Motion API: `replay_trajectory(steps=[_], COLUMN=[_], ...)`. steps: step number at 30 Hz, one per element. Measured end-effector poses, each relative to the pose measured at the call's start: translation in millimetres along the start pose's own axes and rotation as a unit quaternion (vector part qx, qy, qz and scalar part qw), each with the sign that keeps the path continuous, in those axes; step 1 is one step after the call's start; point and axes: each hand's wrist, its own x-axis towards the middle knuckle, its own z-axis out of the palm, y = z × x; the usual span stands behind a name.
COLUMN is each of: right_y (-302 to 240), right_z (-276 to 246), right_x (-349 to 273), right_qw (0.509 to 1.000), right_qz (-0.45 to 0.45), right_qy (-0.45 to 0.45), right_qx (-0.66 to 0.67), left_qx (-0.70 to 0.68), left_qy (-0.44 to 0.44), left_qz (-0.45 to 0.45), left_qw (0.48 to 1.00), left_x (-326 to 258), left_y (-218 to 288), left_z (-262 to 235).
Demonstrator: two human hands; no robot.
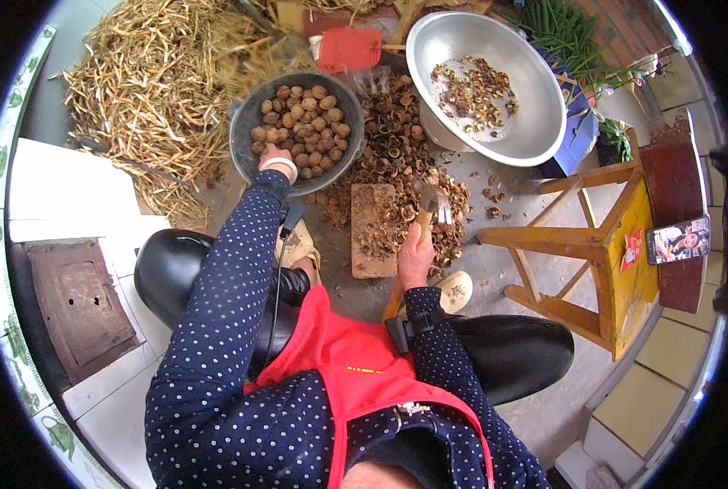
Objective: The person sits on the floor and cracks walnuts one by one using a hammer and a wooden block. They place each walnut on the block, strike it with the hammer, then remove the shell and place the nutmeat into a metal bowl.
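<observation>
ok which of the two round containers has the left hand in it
The dark grey bucket of whole walnuts: the left hand is inside its rim. The silver metal basin, farther right, holds shelled walnut pieces and no hand.

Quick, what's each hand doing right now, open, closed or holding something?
Left hand: in the bucket, at the walnuts; fingers hidden, grip cannot be told.
Right hand: closed, holding the hammer.

Grey floor (pixel 580 391), strewn with fragments; dark round bucket (pixel 242 140) set on it; broken walnut shells (pixel 396 147) heaped alongside, partly over a reddish-brown block (pixel 365 216); yellow stool (pixel 612 244) standing right; straw (pixel 160 90) piled left.
</observation>
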Motion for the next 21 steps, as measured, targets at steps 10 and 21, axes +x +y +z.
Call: replay_trajectory(steps=[10, 21], right_y=[-2, -6], right_z=[-12, -4], right_x=[0, 0], right_qw=[0.999, 0.999], right_qz=[0.033, 0.018], right_qy=[-0.013, 0.018], right_qx=[-0.01, 0.026], left_qx=[-0.032, -0.547], left_qy=[0.029, 0.299], left_qz=[0.026, 0.402], left_qw=[0.999, 0.671], left_x=[9, -120], left_y=[-4, 131], left_z=[7, -25])
